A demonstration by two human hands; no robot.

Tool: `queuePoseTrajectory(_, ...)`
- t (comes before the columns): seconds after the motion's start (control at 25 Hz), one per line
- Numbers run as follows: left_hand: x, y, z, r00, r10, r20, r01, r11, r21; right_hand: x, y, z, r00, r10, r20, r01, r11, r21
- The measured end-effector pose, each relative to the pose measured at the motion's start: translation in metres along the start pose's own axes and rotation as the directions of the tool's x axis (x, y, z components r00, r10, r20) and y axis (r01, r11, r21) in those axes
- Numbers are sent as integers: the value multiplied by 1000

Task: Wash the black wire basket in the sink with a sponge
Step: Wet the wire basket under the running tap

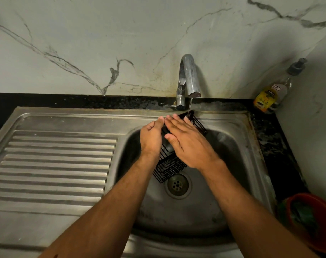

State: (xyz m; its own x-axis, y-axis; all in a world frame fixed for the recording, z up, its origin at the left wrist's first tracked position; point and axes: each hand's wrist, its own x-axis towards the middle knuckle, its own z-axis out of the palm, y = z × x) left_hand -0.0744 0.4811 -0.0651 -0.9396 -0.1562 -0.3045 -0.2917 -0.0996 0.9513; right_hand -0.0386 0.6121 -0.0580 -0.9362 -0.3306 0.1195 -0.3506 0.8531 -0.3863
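The black wire basket [169, 167] hangs tilted over the steel sink [231, 144], its far end under a thin stream from the tap [188, 79]. My left hand [152, 138] grips the basket's left side. My right hand [188, 144] lies flat on top of it with the fingers stretched out, and I see no sponge in it. The hands hide the middle of the basket.
The drain [178, 184] sits just below the basket's near end. A ribbed draining board [52, 164] fills the left. A soap pump bottle [277, 90] stands at the back right, and a red tub [311, 220] with a green scrubber sits at the right front.
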Motion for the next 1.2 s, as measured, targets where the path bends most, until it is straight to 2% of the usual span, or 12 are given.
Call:
queuePoseTrajectory(0.12,-1,-1,-3,992,-61,-111,49,992,-113,5,14,-7,987,155,-47,-151,986,74)
queuePoseTrajectory(0.24,2,-7,-12,978,-155,-138,120,964,-237,3,25,-12,905,422,51,-408,828,385)
queuePoseTrajectory(0.4,7,-16,-19,968,-243,-57,218,935,-280,-4,18,-12,878,465,114,-418,627,658)
queuePoseTrajectory(0.52,0,1,-18,990,-130,-62,133,990,51,-9,19,-7,830,545,118,-445,521,729)
queuePoseTrajectory(0.56,2,5,-18,999,-44,-32,51,969,242,-10,18,-2,798,596,85,-446,490,749)
queuePoseTrajectory(0.6,3,11,-15,999,43,24,-49,885,463,-11,15,2,760,647,53,-451,467,761)
queuePoseTrajectory(0.64,6,15,-10,989,101,106,-146,753,642,-11,12,6,731,682,24,-462,468,753)
queuePoseTrajectory(0.72,6,23,4,961,106,257,-269,591,761,-13,7,13,736,676,-33,-456,531,714)
queuePoseTrajectory(0.84,-2,21,23,934,140,329,-343,612,713,-14,-3,16,785,613,-90,-427,640,639)
queuePoseTrajectory(1.0,-12,17,24,945,223,240,-325,550,770,-19,-8,15,872,480,-99,-390,801,455)
queuePoseTrajectory(1.12,-16,13,19,954,234,189,-288,531,797,-22,-2,9,930,367,7,-296,738,606)
queuePoseTrajectory(1.2,-18,12,15,948,261,184,-297,509,808,-24,6,15,930,357,89,-322,671,668)
